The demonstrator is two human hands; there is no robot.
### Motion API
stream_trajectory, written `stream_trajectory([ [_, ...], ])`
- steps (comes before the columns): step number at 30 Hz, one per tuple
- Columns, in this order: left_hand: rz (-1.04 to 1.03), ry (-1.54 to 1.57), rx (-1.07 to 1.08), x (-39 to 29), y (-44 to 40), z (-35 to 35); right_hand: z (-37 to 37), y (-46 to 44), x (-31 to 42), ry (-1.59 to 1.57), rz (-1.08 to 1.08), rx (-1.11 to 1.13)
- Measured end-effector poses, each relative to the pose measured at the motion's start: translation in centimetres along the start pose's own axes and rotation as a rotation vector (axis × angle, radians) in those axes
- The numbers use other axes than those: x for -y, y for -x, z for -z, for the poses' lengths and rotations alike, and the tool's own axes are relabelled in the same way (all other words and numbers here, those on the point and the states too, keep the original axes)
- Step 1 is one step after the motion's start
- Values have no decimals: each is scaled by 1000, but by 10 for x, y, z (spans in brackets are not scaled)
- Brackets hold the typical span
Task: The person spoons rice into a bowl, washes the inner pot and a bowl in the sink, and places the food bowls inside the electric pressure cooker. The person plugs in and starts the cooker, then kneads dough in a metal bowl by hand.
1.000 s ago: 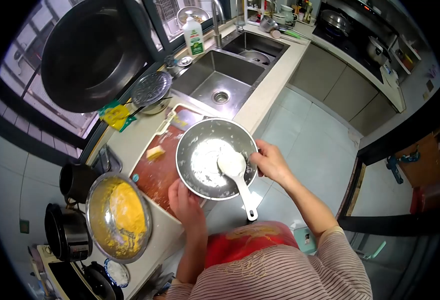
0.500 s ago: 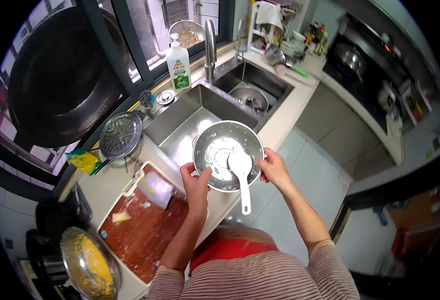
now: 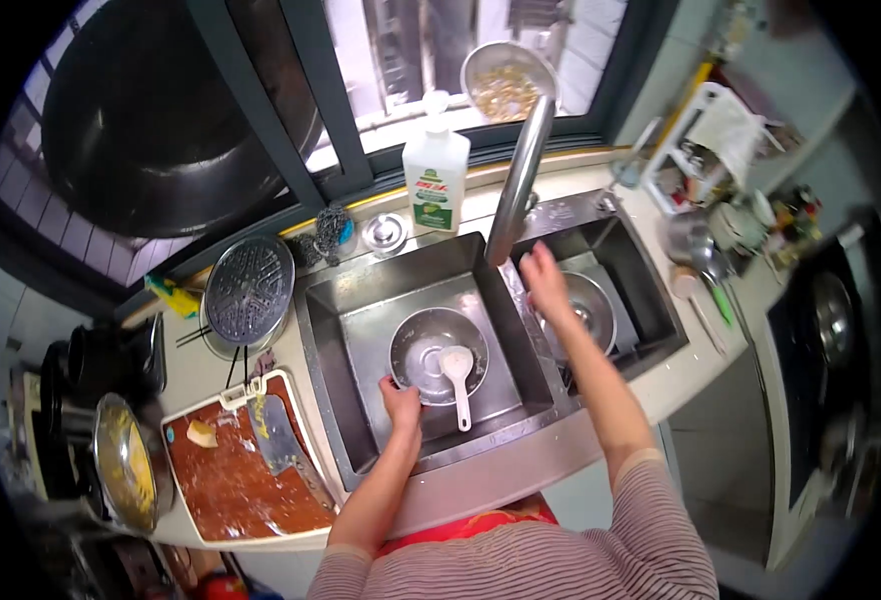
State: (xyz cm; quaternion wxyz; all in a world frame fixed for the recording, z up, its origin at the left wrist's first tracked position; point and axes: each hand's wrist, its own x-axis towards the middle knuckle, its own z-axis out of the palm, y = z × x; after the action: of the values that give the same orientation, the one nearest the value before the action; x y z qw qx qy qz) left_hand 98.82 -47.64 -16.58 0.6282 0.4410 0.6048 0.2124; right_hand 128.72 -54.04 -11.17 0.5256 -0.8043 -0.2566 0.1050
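Observation:
A round metal pot [image 3: 413, 345] sits low in the left sink basin [image 3: 361, 300], with a white plastic spoon [image 3: 457, 372] lying in it, its handle over the near rim. My left hand [image 3: 402, 403] grips the pot's left rim, thumb inside and fingers hidden beneath. Up by the grey tap [image 3: 521, 178], my right hand [image 3: 547, 284] hovers over the divider and the right basin, empty, its fingers stretched forward and a little apart. Below that hand, another metal bowl [image 3: 594, 305] stands in the right basin, partly covered by my forearm.
On the left counter are a brown chopping board [image 3: 241, 490] with a cleaver [image 3: 279, 440], a metal bowl with yellow residue [image 3: 126, 465] and a strainer [image 3: 251, 290]. Behind the sink stand a white bottle [image 3: 436, 185] and a drain plug [image 3: 385, 233].
The pot with the spoon has gone from in front of my body into the left basin. My right hand has let go of its rim and moved up toward the tap.

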Motion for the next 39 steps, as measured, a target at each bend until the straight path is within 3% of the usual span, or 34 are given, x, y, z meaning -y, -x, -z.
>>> stream_trajectory([
  [3,93,83,-110,22,-15,-35,3,-95,-3,47,102,-71],
  [4,124,94,-135,25,-16,-44,1,-122,-9,69,244,-133],
  [6,188,134,-163,34,-18,-56,10,-163,-5,-70,135,252],
  [7,213,159,-175,38,-19,-58,18,-163,18,141,121,237],
  [8,187,45,-241,45,-21,-58,22,-162,34,351,115,213],
  [10,130,-194,-349,57,-26,-55,14,-174,10,395,271,51],
  [11,-203,-485,-584,63,-24,-59,15,-181,-5,234,52,124],
  [12,-218,-362,-499,58,-22,-62,14,-184,-11,71,-167,188],
  [15,-172,109,-201,17,-9,-75,16,-164,-10,-109,-158,176],
  [17,-57,393,-21,-12,-1,-95,10,-126,-17,-493,-42,146],
  [18,-19,508,-21,-28,7,-106,3,-87,-3,-431,-89,0],
  [19,59,483,59,-31,0,-110,-2,-45,6,-480,-105,88],
  [21,188,745,157,-30,-10,-129,-17,32,11,-446,-242,425],
  [22,182,875,246,-19,-19,-136,-26,59,17,-507,-462,500],
  [23,205,972,267,-35,-6,-138,-38,75,14,-723,-668,505],
  [24,259,1153,213,-34,1,-144,-49,83,-8,-871,-634,579],
  [26,166,1427,-38,-16,-5,-169,-57,87,12,-1112,-859,632],
  [29,5,1081,19,25,-13,-181,-72,83,-31,-1098,-745,732],
  [32,-287,-199,-170,-6,26,-148,-78,87,-40,-823,-954,584],
  [36,-888,-450,-2,14,22,-123,-84,73,-70,-1032,-961,761],
  [37,-1000,-529,64,17,20,-116,-76,75,-37,-841,-989,698],
  [38,-1131,-584,57,25,14,-108,-71,73,-29,-817,-862,802],
  [39,-1265,-636,54,27,10,-97,-75,76,-29,-840,-882,757],
])
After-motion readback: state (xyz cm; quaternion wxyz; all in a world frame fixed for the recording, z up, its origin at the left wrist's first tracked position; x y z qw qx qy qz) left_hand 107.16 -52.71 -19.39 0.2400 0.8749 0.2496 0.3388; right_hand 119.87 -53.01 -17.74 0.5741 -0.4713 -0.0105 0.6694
